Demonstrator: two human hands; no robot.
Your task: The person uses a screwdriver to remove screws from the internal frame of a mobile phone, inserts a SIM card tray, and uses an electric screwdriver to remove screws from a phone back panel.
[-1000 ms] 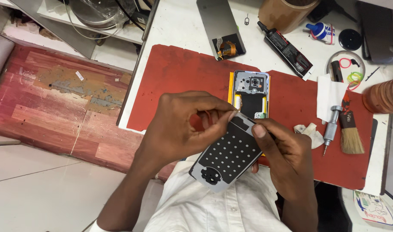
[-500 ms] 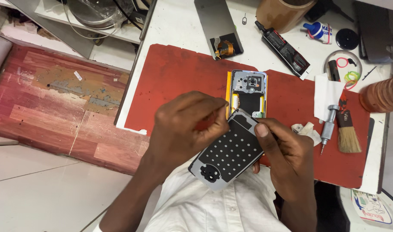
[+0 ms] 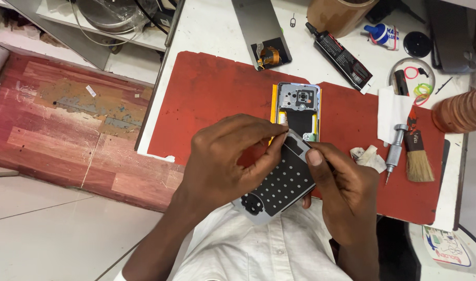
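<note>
My left hand [image 3: 227,156] and my right hand [image 3: 342,182] both hold a grey phone back cover [image 3: 279,184], its dark inner face with rows of pale dots turned up. The left fingertips pinch at the cover's upper corner; my right thumb presses its right edge. Just beyond my hands, an opened phone body [image 3: 299,106] with a yellow frame lies on the red mat [image 3: 212,99].
A screwdriver [image 3: 393,148], a small brush [image 3: 417,156] and a crumpled tissue [image 3: 368,156] lie on the mat's right side. Farther back sit a black glue tube [image 3: 342,54], a grey phone panel [image 3: 261,31], a brown tape roll [image 3: 337,13] and a small dish [image 3: 415,78].
My hands and the cover stay almost in place; the left fingertips have shifted slightly along the cover's upper corner.
</note>
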